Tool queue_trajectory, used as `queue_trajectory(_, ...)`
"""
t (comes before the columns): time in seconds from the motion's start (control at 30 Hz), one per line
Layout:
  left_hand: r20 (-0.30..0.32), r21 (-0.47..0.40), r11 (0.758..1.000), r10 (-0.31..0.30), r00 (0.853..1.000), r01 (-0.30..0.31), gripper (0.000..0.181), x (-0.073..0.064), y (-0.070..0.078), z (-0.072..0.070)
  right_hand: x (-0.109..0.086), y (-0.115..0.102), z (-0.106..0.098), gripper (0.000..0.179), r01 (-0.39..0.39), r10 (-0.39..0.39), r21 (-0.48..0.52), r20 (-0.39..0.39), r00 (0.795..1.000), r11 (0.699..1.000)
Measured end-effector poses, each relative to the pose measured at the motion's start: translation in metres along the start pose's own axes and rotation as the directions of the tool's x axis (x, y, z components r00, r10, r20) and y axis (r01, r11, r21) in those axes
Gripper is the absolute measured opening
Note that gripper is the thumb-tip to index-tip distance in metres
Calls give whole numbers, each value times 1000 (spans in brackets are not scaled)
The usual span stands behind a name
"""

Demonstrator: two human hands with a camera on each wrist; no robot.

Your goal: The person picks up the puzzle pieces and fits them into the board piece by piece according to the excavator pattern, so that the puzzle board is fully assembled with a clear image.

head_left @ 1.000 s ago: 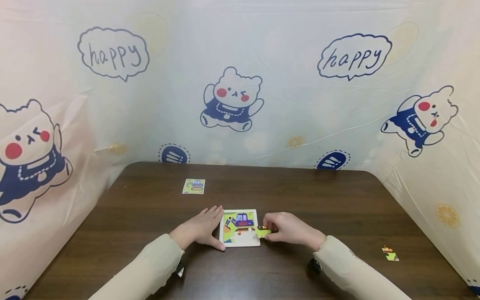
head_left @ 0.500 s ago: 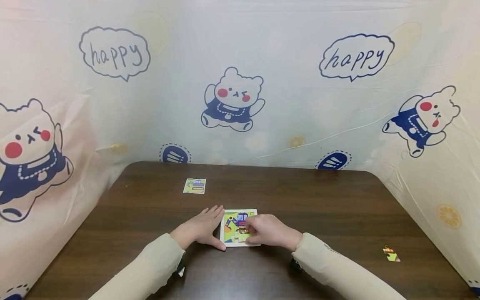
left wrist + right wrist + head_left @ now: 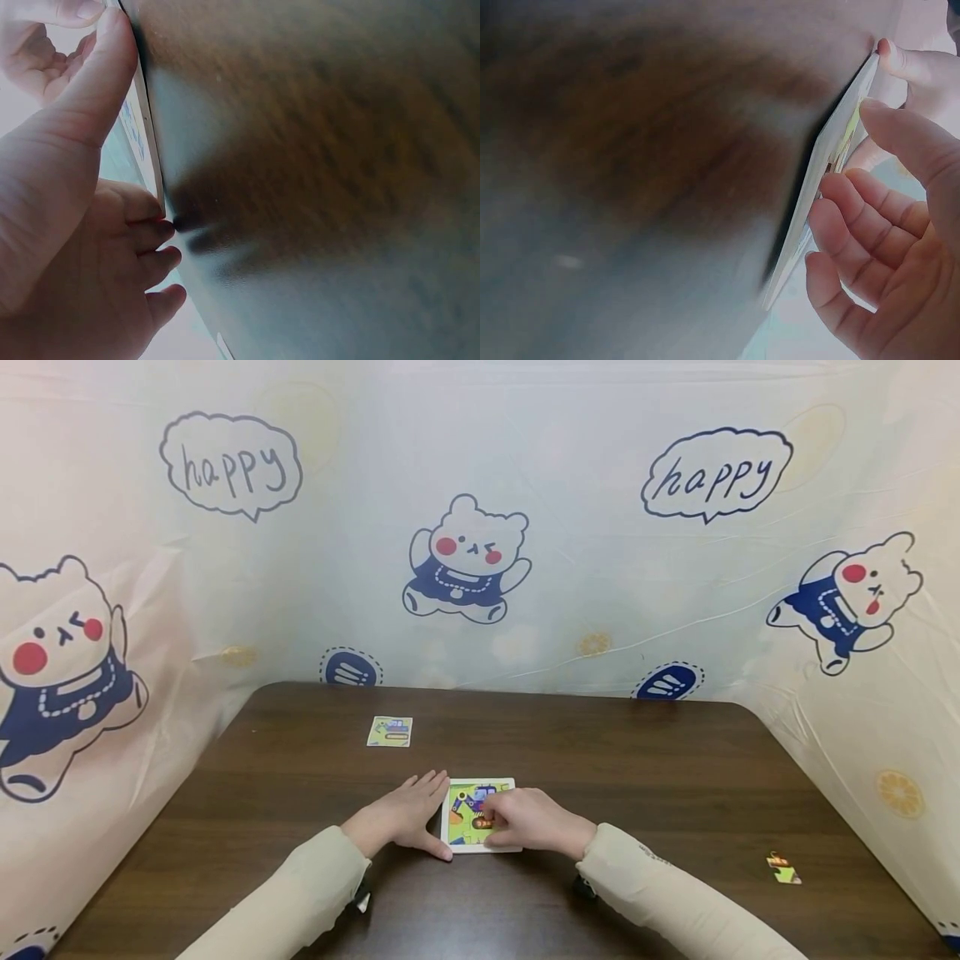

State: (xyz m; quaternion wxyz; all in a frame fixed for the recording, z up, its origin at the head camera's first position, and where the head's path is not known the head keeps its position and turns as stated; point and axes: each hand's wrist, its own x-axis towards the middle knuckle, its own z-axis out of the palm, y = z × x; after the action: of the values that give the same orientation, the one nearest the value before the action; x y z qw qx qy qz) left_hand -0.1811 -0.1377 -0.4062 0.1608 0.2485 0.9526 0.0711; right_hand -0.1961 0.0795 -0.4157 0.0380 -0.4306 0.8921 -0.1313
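A white-framed jigsaw puzzle board (image 3: 480, 849), with a digger picture on yellow-green, lies flat on the brown table. My left hand (image 3: 405, 818) rests along its left side, fingers extended and thumb at the lower left corner. Over the board's lower right part is my right hand (image 3: 538, 820), fingers curled, with thumb and fingers on a green and brown puzzle piece (image 3: 478, 833) set among the others. The right wrist view shows the right thumb (image 3: 889, 124) at the green part of the picture. That hand covers the board's right portion.
Toward the back left lies a small square picture card (image 3: 389, 732) with a similar digger. Loose puzzle material (image 3: 784, 868), green and orange, lies far right on the wooden table (image 3: 637, 760). A printed cloth (image 3: 585, 552) encloses the back and sides.
My right hand has moved left from the board's right edge, carrying the green and brown puzzle piece into the lower part of the picture. My left hand has stayed in place.
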Motion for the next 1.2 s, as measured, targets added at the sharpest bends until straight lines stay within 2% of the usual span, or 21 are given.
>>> queue_trajectory(0.23, 0, 1, 1000, 1, 1000, -1, 110, 0, 1, -1, -2, 1, -2, 8, 95, -95, -3, 6, 995, 995)
queue_trajectory(0.37, 0, 4, 1000, 0, 1000, 0, 110, 0, 1, -1, -3, 1, -3, 8, 122, -122, 0, 19, 992, 993)
queue_trajectory(0.97, -20, 23, 1000, 17, 1000, -17, 110, 0, 1, 0, -6, -2, -9, 11, 104, -104, 10, 37, 994, 995)
queue_trajectory(1.2, -17, 29, 999, 14, 1000, -14, 109, 0, 1, 1, -15, 6, -15, 13, 95, -95, 71, 10, 995, 993)
